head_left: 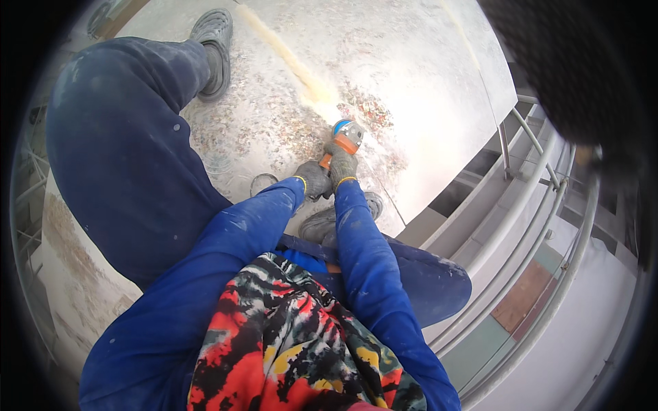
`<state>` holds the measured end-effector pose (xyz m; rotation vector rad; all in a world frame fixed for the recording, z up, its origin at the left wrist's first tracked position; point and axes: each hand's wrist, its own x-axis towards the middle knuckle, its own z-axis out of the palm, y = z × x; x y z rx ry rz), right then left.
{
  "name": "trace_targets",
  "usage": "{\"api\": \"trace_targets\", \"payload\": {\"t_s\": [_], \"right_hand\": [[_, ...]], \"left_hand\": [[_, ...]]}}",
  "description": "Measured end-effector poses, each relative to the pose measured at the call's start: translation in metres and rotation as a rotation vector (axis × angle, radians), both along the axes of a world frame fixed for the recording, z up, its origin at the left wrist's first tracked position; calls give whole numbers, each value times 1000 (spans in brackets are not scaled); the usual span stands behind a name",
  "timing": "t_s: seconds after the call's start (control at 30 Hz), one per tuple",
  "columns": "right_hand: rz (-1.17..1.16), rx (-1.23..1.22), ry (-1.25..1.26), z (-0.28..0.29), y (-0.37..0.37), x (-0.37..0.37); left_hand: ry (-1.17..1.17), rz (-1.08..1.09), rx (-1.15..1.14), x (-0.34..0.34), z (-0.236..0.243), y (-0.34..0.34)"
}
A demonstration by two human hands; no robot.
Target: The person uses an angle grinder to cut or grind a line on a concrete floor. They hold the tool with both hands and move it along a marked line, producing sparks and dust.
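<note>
Gripping a power tool (347, 134), both hands are closed in gray gloves with yellow cuffs. The right hand (343, 166) is wrapped around the body of the tool, close to its round head. The left hand (314, 180) is just beside it, on the person's left, with its fingers curled around the orange back part. The tool is orange and gray with a blue bit on top. It is in front of the person, low over a big pale board (439, 89). I cannot tell if its head touches the board.

A streak of yellowish dust (291, 61) runs away from the tool's head. Little colored specks (367, 106) are spread over the board on both sides of the tool. A thin dark ring (263, 183) lies to the left of the hands.

Both arms have blue sleeves (233, 229) with white dust marks. The right shoe (319, 225) is gray and sits just behind the hands. The left shoe (216, 55) is farther ahead, out to the left. The pants (116, 137) are dark blue, and the shirt (274, 335) is red, black and yellow. Past the board on the right are pale metal rails (531, 179) and a brown panel (522, 294).
</note>
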<state>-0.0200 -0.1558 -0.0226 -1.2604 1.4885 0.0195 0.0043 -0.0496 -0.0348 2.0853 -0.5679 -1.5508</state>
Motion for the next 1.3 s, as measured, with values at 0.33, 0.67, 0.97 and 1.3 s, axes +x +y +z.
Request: {"api": "trace_targets", "payload": {"t_s": [0.33,0.67,0.97,1.3], "right_hand": [[144,-61,46,-11,10,6],[32,-10,32,-4,-2,-17],[103,-36,83,-15,1,0],[202,-94,156,-25,2,0]], "left_hand": [[24,-62,37,5,-7,10],[25,-83,34,-7,11,-2],[-29,-80,3,1,7,5],[-87,-152,-24,-1,-12,8]]}}
